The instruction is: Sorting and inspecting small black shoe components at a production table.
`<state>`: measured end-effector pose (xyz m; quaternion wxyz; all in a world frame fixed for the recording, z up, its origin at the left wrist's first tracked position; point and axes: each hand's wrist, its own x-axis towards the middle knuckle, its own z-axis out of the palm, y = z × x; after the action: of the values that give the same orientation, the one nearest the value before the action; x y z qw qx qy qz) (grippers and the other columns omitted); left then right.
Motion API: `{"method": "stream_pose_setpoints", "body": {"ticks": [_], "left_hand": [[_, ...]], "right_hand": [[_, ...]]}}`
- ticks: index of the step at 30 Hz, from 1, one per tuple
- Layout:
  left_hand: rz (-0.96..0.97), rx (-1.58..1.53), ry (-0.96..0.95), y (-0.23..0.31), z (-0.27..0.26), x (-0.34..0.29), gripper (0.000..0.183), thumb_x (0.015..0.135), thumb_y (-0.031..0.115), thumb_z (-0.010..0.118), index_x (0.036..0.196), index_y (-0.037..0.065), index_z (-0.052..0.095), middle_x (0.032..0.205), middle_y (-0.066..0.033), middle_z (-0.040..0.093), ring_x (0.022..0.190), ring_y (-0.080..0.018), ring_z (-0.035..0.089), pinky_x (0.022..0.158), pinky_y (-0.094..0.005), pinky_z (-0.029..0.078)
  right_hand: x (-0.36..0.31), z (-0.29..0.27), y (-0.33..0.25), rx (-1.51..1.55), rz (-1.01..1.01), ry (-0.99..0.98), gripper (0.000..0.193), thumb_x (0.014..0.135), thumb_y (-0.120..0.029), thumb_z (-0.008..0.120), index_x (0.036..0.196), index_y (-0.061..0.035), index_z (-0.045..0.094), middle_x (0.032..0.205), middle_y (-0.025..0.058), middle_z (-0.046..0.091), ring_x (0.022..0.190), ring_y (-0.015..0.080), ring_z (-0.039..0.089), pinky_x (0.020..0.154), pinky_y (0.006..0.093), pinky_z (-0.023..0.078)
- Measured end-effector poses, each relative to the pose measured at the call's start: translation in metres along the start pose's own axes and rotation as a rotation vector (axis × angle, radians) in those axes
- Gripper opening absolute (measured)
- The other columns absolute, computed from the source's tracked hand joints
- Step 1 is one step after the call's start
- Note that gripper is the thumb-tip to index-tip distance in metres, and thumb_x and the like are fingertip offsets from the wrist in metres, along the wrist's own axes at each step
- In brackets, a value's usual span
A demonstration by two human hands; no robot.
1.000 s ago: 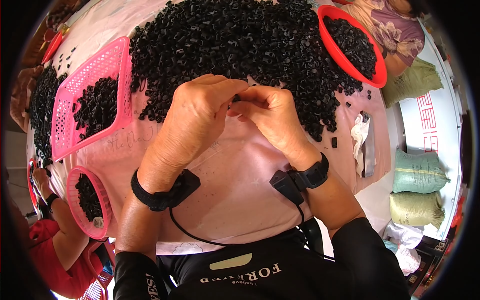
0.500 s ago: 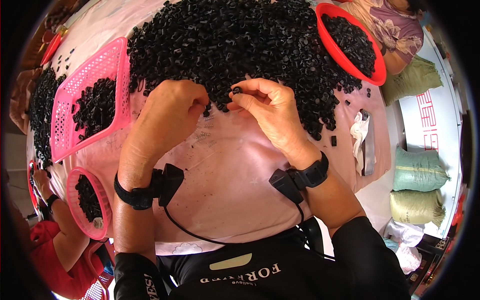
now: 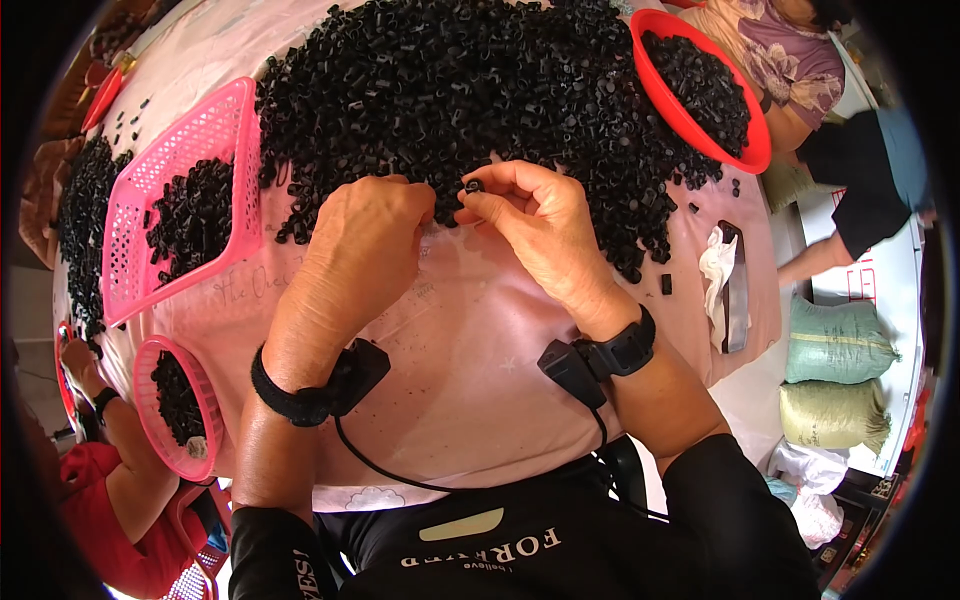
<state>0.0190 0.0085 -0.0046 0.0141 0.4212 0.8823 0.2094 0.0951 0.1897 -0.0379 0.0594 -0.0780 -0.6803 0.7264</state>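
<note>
One black part sits pinched between thumb and forefinger of the right hand, held up just to the right of the left hand. The hands are apart, with a narrow gap between them. The left hand is bent over with its back upward and its fingers curled under; from here I can't tell whether they have hold of anything.

Right beyond both hands spreads one big heap of the same sort of parts, far too many to count, its near edge reaching the fingertips. A single loose part lies on the pink cloth to the right of the right hand.

Two pink containers stand to the left of the left hand: a basket with a pile of parts in it, and nearer the body a round tub with a smaller pile. One red bowl, filled with parts, is beyond the right hand and to its right. Well to the right of that hand lie one white rag and, touching it, one grey strip.

Each wrist has one black band, two in all. Farther right are three sacks, one partly hidden. I count three other people: one to the left, two to the right.
</note>
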Motion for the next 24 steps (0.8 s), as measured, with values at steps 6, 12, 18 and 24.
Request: {"method": "stream_pose_setpoints", "body": {"ticks": [6, 12, 18, 24], "left_hand": [[0.019, -0.125, 0.05, -0.008, -0.005, 0.002, 0.015, 0.078, -0.006, 0.063, 0.091, -0.001, 0.069, 0.085, -0.0156, 0.067, 0.08, -0.0331, 0.068, 0.068, -0.0408, 0.052], [-0.013, -0.351, 0.063, -0.002, -0.011, 0.008, 0.014, 0.086, -0.005, 0.063, 0.099, -0.001, 0.068, 0.089, -0.0109, 0.066, 0.08, -0.0224, 0.068, 0.07, -0.0332, 0.053], [-0.11, -0.567, 0.014, 0.005, -0.009, 0.01, 0.013, 0.093, -0.004, 0.059, 0.105, -0.002, 0.065, 0.091, -0.0048, 0.066, 0.083, -0.0095, 0.063, 0.072, -0.0268, 0.052], [-0.121, -0.686, 0.045, 0.007, 0.002, 0.013, 0.013, 0.092, 0.002, 0.057, 0.099, -0.002, 0.067, 0.084, -0.012, 0.067, 0.075, -0.0181, 0.064, 0.066, -0.0315, 0.051]], "right_hand": [[0.0, -0.001, 0.001, 0.005, -0.014, -0.018, 0.018, 0.095, -0.002, 0.07, 0.112, 0.0037, 0.069, 0.099, 0.006, 0.071, 0.087, 0.0136, 0.072, 0.077, 0.0239, 0.058], [-0.001, 0.0, 0.001, -0.034, -0.034, -0.032, 0.016, 0.094, -0.001, 0.07, 0.109, 0.0037, 0.07, 0.097, 0.007, 0.073, 0.085, 0.0119, 0.071, 0.076, 0.0243, 0.058], [-0.003, 0.002, -0.002, -0.055, -0.021, -0.054, 0.016, 0.093, -0.002, 0.071, 0.109, 0.004, 0.07, 0.095, 0.0078, 0.074, 0.085, 0.0129, 0.072, 0.075, 0.0252, 0.059], [-0.003, 0.001, -0.002, -0.037, -0.006, -0.069, 0.015, 0.092, -0.002, 0.071, 0.105, 0.0055, 0.07, 0.091, 0.0098, 0.074, 0.082, 0.0137, 0.073, 0.072, 0.0258, 0.059]]}}
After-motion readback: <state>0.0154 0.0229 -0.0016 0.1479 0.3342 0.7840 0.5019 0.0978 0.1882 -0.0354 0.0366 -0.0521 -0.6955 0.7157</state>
